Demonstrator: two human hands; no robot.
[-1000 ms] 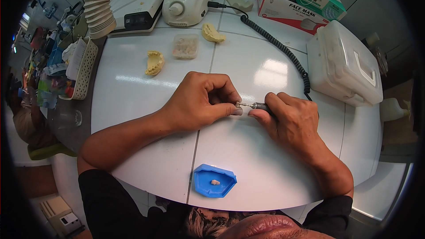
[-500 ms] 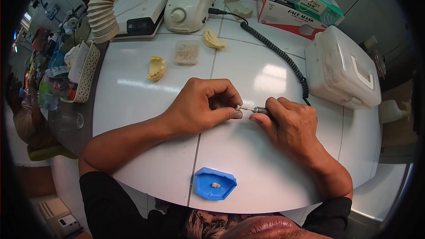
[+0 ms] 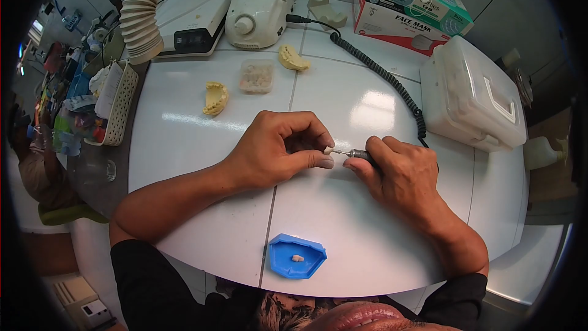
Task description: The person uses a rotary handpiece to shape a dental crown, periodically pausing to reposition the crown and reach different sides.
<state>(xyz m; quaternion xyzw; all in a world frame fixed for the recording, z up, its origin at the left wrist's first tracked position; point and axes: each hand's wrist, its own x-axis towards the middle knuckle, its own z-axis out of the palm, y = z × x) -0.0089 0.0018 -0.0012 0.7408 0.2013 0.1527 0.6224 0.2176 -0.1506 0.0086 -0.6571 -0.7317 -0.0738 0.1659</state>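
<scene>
Between the thumb and fingertips of my left hand (image 3: pixel 275 147) is a small pale tooth-like piece (image 3: pixel 329 150). My right hand (image 3: pixel 404 168) grips a dark rotary handpiece (image 3: pixel 362 155), whose thin metal tip points left and meets the small piece or lies right beside it. Nearer the table's front edge, a blue tray (image 3: pixel 278 263) holds another small pale piece (image 3: pixel 297 258). Beyond my hands are two yellow dental casts (image 3: pixel 215 98) (image 3: pixel 294 58) and a clear box (image 3: pixel 256 76) of small pale pieces.
A white control unit (image 3: pixel 259 12) with a coiled black cord (image 3: pixel 380 64) stands at the back, beside a ribbed hose (image 3: pixel 141 18). Mask boxes (image 3: pixel 410 18) and a white case (image 3: pixel 471 95) are at right. A basket (image 3: pixel 120 104) and a person (image 3: pixel 43 168) are at left.
The camera view has shifted slightly. Both hands keep nearly the same pose, with the small piece and handpiece still held.
</scene>
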